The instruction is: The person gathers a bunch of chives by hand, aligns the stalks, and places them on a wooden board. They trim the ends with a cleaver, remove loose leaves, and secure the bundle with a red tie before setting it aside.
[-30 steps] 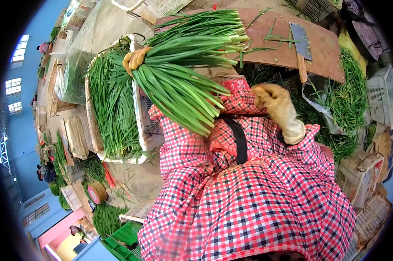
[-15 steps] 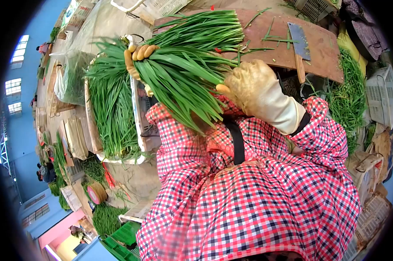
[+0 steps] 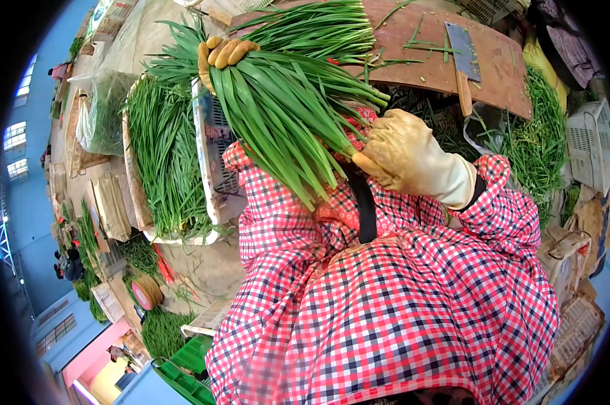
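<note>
In my gloved left hand [image 3: 228, 54] is a thick bunch of garlic chives [image 3: 271, 101], wrapped by the fingers near the leafy end. The stems fan out toward my body and to the right. My right hand [image 3: 403, 150], in a stained pale glove, has its fingers closed at the lower stem ends, pinching a few chives there; the exact grip is partly hidden. Another pile of chives [image 3: 312, 30] lies beyond the bunch on a brown board [image 3: 413, 67]. A cleaver [image 3: 462, 64] rests on that board, with loose cut stems around it.
A white crate [image 3: 207, 162] full of chives stands to the left. Trimmings [image 3: 538, 135] are heaped at the right, beside a grey crate [image 3: 592, 142]. A twine spool [image 3: 147, 293] and a green crate [image 3: 187, 368] sit at lower left. Other people are far off.
My right hand has drawn down and slightly right, away from the main stem ends. The bunch's stems are spread wider. My left hand keeps its hold, a little higher in view.
</note>
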`<state>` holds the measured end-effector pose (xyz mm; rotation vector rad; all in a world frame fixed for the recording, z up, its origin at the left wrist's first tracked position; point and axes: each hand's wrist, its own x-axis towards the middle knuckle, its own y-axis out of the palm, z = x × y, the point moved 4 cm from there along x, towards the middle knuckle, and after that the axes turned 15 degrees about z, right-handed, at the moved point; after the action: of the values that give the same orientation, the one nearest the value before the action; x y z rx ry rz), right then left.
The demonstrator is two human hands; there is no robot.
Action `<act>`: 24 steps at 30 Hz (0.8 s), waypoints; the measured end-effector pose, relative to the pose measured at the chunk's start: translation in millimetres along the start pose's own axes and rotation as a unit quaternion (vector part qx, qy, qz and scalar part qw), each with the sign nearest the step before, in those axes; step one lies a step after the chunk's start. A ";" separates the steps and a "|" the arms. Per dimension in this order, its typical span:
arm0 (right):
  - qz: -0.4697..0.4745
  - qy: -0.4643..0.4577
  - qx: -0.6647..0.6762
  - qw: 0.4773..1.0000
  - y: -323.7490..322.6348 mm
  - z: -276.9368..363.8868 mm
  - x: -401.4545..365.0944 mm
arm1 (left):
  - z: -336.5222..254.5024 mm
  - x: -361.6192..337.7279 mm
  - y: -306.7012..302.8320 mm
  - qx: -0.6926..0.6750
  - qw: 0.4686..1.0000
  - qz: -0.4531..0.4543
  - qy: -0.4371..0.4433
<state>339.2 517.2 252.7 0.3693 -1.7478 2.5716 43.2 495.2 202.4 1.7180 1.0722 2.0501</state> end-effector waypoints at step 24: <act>-0.253 0.039 0.015 0.967 -36.2 -50.6 -1.6 | -41.8 -32.1 -17.6 0.259 0.938 -0.194 0.122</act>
<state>336.2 577.5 267.8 0.6134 -1.3656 2.2137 8.5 472.2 165.6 1.3036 1.9946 1.8568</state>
